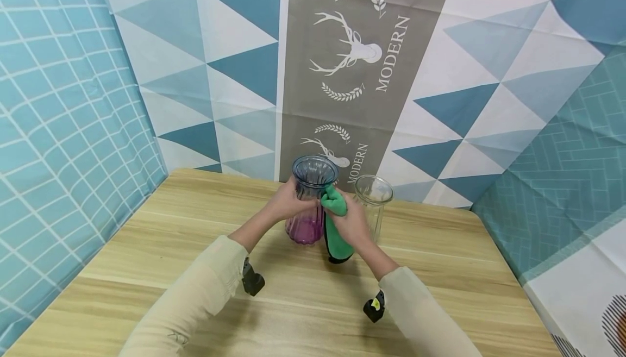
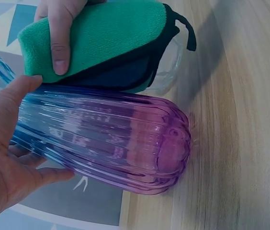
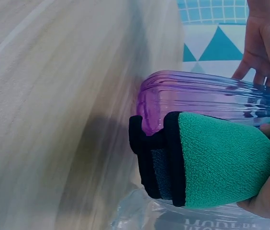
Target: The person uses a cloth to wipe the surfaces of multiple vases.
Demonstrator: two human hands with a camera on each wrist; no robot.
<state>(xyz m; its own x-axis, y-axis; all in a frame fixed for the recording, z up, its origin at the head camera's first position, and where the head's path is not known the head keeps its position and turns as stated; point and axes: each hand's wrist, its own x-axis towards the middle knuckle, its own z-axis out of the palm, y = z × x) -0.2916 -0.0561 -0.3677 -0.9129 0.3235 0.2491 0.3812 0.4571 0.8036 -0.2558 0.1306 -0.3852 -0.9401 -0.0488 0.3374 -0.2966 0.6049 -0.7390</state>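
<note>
A ribbed glass vase [image 1: 307,221], blue at the rim and fading to purple at the base, stands near the back of the table. My left hand [image 1: 289,201] grips it around its upper part, thumb on the near side, as the left wrist view shows. Folded green cloth [image 1: 337,240] with black edging hangs from my right hand [image 1: 353,220], pinched between thumb and fingers. In the left wrist view the cloth [image 2: 96,40] lies against or very close to the vase's side [image 2: 106,129]. A clear glass vase [image 1: 375,205] stands just right of my right hand.
The wooden table [image 1: 293,313] runs up to a patterned back wall covering [image 1: 239,74] with triangles and deer heads. Blue tiled-pattern sheeting [image 1: 63,101] hangs at the left, and teal sheeting [image 1: 562,167] at the right. The clear vase is close beside the right forearm.
</note>
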